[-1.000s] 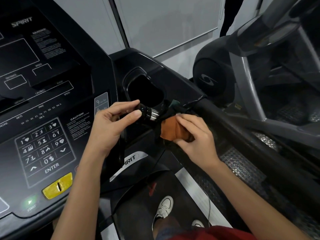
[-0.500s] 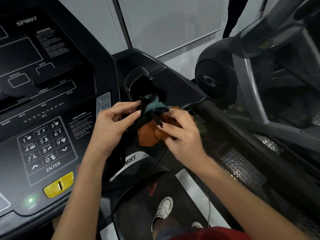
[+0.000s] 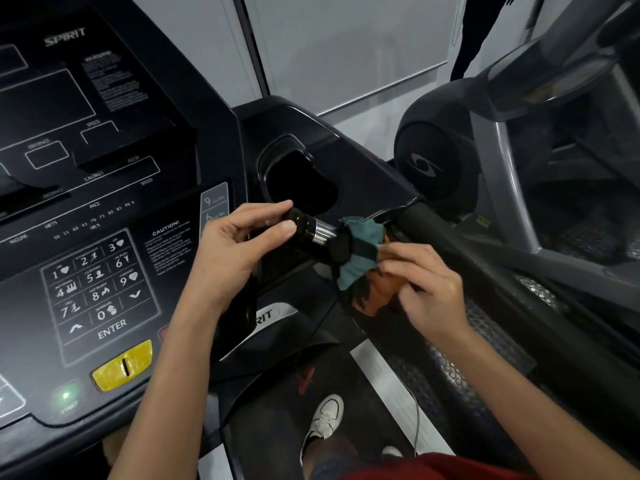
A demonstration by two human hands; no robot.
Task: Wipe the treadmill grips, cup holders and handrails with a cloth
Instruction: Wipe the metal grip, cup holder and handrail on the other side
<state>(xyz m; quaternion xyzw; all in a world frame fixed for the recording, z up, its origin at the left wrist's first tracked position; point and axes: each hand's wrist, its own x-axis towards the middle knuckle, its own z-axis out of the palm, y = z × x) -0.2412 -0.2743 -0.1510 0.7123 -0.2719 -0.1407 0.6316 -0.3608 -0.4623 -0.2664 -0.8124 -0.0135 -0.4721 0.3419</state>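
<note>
**Q:** Pale wall panels [image 3: 346, 46] back the treadmill console [image 3: 104, 271]. Where is the cloth?

**A:** The cloth [image 3: 360, 251], teal and orange, is bunched against the inner end of the short black grip [image 3: 308, 230], just beside the handrail [image 3: 485, 265]. The right hand [image 3: 422, 282] pinches it in curled fingers. The left hand [image 3: 235, 251] clasps the grip's free end between thumb and fingers.

**Q:** What could go wrong?

**A:** The loose lower fold probably cleans nothing, so the grip's chrome band may be missed. The left forearm hangs near the keypad, and a careless shift might press a key.

**Q:** And the cup holder?

**A:** The cup holder [image 3: 265, 174] lies just behind the grip. Nothing shows inside, though its floor is in shadow. It looks not yet wiped.
</note>
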